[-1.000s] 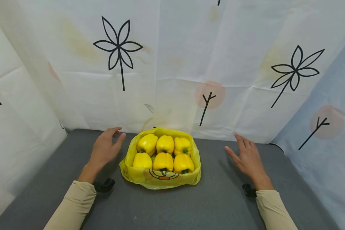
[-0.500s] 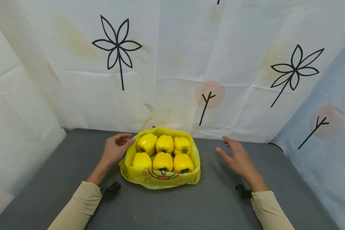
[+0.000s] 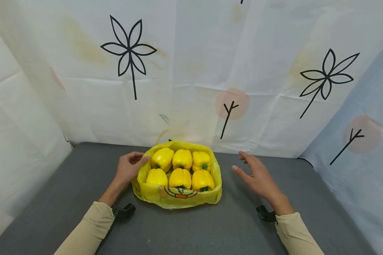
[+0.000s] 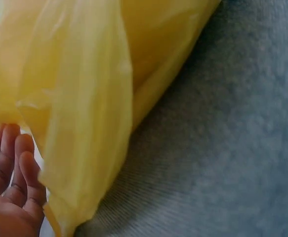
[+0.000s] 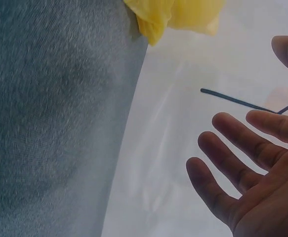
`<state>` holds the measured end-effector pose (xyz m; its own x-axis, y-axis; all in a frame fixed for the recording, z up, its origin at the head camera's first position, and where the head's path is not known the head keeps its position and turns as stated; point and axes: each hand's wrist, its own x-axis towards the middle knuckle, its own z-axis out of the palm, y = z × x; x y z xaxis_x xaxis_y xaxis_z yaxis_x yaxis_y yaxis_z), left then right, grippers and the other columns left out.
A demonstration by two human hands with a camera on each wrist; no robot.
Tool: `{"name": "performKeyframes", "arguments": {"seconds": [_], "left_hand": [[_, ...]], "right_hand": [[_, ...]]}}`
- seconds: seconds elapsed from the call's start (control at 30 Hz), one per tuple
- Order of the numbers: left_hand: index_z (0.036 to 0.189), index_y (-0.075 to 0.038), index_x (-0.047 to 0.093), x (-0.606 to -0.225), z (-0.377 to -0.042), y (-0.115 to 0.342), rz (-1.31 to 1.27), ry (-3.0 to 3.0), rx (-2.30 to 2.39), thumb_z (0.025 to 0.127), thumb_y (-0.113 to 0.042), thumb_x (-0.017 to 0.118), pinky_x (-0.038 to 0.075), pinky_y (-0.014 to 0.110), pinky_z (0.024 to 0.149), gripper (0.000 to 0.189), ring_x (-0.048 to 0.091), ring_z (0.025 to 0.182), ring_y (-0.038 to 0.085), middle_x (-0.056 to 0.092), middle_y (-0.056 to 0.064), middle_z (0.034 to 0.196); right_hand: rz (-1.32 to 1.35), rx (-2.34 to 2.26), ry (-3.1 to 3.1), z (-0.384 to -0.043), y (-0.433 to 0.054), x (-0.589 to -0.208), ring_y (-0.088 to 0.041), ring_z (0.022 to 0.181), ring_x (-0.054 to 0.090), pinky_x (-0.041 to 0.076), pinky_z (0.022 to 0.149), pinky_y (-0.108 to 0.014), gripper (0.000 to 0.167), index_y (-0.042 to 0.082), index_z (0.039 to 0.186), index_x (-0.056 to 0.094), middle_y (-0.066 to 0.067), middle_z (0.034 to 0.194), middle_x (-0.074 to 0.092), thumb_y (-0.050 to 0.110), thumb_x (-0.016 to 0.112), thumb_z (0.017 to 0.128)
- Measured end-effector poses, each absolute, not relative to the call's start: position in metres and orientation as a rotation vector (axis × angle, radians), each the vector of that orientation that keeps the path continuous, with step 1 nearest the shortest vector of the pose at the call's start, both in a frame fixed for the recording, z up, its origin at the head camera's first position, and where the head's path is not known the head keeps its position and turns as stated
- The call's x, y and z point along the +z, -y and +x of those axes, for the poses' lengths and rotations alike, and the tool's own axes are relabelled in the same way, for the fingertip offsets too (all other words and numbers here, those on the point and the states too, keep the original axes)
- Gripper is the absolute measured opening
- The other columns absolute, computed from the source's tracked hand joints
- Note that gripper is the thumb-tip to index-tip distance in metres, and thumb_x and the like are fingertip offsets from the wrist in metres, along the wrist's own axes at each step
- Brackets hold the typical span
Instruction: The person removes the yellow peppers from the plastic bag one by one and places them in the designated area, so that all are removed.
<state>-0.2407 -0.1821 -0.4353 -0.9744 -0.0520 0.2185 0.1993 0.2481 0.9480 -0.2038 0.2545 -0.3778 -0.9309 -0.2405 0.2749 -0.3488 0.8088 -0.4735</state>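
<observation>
A yellow plastic bag (image 3: 178, 202) stands with its mouth spread wide on the grey table. Inside sit several yellow bell peppers (image 3: 180, 177) in two rows. My left hand (image 3: 127, 168) is at the bag's left rim, its thumb touching the rim from above. In the left wrist view the fingers (image 4: 27, 170) are loosely bent beside the hanging plastic, and the thumb is hidden. Over the table right of the bag, my right hand (image 3: 256, 177) hovers with relaxed, spread fingers, apart from the bag and holding nothing.
The grey tabletop (image 3: 191, 233) extends around the bag. Behind it hangs a pale cloth (image 3: 191, 63) printed with black flower and twig outlines, with more cloth along both sides. Each wrist wears a black strap (image 3: 123, 211).
My left hand has moved right to the bag's left rim. My right hand has moved left, closer to the bag. The peppers and bag stay in place.
</observation>
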Motion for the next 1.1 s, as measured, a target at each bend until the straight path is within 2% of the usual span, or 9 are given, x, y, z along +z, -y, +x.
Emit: {"name": "performKeyframes", "arguments": {"seconds": [0.3, 0.6, 1.1], "left_hand": [[0.117, 0.008, 0.068, -0.446, -0.244, 0.184, -0.183, 2.241, -1.860, 0.098, -0.017, 0.071, 0.056, 0.020, 0.073, 0.032, 0.064, 0.085, 0.007, 0.068, 0.014, 0.104], [0.117, 0.008, 0.068, -0.452, -0.247, 0.185, -0.181, 2.186, -1.928, 0.098, -0.023, 0.071, 0.057, 0.021, 0.074, 0.037, 0.064, 0.086, 0.010, 0.069, -0.003, 0.097], [0.116, 0.011, 0.066, -0.458, -0.247, 0.185, -0.183, 2.058, -2.071, 0.098, -0.017, 0.071, 0.058, 0.023, 0.074, 0.033, 0.067, 0.085, 0.010, 0.070, -0.006, 0.095]], "right_hand": [[0.556, 0.888, 2.721, -0.200, -0.248, -0.377, -0.038, 0.122, 0.054, 0.048, 0.098, -0.058, 0.061, 0.005, 0.153, 0.042, -0.019, 0.136, 0.056, 0.032, 0.064, 0.103], [0.601, 0.951, 2.666, -0.195, -0.245, -0.371, -0.036, 0.122, 0.056, 0.047, 0.099, -0.057, 0.058, 0.003, 0.150, 0.046, -0.018, 0.134, 0.058, 0.026, 0.068, 0.101], [0.639, 1.095, 2.660, -0.196, -0.241, -0.363, -0.034, 0.122, 0.055, 0.046, 0.101, -0.055, 0.064, 0.006, 0.151, 0.045, -0.017, 0.137, 0.057, 0.025, 0.073, 0.097]]}}
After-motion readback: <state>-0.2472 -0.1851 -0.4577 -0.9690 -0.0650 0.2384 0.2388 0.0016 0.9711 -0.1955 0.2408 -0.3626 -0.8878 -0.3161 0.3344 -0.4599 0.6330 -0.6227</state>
